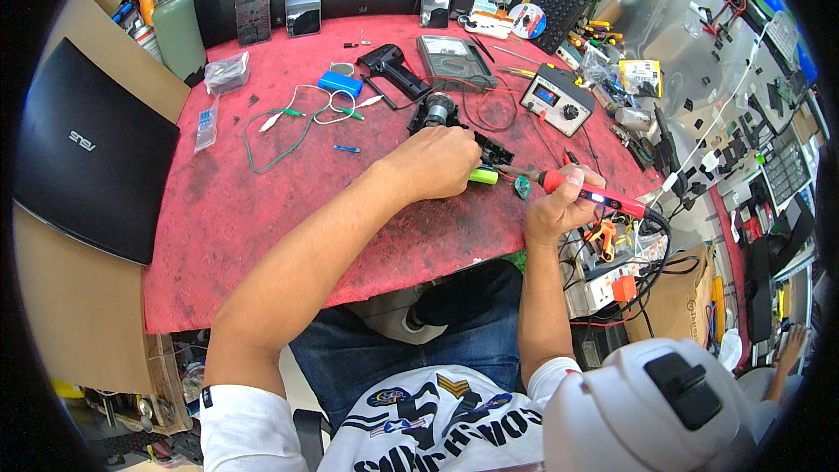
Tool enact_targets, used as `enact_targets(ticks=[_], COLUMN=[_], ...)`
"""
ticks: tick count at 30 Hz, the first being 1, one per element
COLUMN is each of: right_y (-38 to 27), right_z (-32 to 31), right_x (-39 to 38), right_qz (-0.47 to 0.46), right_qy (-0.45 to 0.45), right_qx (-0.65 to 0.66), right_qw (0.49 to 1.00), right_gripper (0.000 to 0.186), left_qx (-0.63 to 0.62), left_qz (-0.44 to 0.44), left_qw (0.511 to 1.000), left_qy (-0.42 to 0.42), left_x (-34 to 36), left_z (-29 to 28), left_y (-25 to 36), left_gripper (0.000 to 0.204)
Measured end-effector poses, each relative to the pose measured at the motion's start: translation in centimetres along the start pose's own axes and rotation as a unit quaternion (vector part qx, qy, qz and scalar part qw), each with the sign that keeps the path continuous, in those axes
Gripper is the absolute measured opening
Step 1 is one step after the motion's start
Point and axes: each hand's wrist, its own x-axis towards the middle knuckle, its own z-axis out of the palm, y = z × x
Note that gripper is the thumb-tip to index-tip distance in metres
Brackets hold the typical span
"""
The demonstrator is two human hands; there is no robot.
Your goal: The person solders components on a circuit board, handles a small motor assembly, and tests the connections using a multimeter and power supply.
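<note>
In the head view, the left hand (437, 162) is resting over the near side of a black device (494, 149). Its fingers are curling downward with the tips out of sight, so I cannot tell whether they are gripping it. The device is lying on the red table (262, 245), near the centre, and its round metal part (439, 111) is showing at 12 o'clock from this hand. A yellow-green tube (483, 176) is sticking out at 4 o'clock, just beside the fingers.

The right hand (564, 207) is gripping a red iron (616, 200). The tip is pointing toward 10 o'clock, close to the device; I cannot tell if it is touching. A small green board (522, 186) is lying just below the tip.

Measured from the left hand, a blue pack (341, 83) is lying at 10 o'clock and a black tool (398, 72) at 11. A meter (441, 48) is standing at 12 o'clock, and a control box (559, 100) with a knob is sitting at 2. Farther away, a black laptop (87, 149) is standing at 9 o'clock and a green bottle (177, 31) at 10.
</note>
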Motion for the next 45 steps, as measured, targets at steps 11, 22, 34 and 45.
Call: enact_targets(ticks=[11, 22, 34, 45], right_y=[0.0, 1.6, 0.9, -0.4], right_z=[0.0, -0.3, -0.4, 0.3], right_x=[-0.1, 1.5, 2.1, 0.4], right_qz=[0.031, 0.22, 0.265, -0.027], right_qy=[-0.012, 0.124, 0.135, -0.034], right_qx=[-0.027, 0.074, 0.14, 0.037], right_qw=[0.999, 0.965, 0.944, 0.998], right_gripper=[0.021, 0.026, 0.025, 0.021], left_qx=[-0.009, -0.013, -0.018, -0.013], left_qz=[-0.012, -0.018, 0.001, 0.002], left_qw=[1.0, 1.0, 1.0, 1.0], left_qy=[-0.013, -0.011, 0.008, 0.012], left_x=[-0.1, 0.0, -0.1, -0.1], left_z=[-0.4, -0.2, -0.3, -0.1], left_y=[0.1, 0.2, 0.1, 0.0], left_gripper=[0.014, 0.014, 0.015, 0.016])
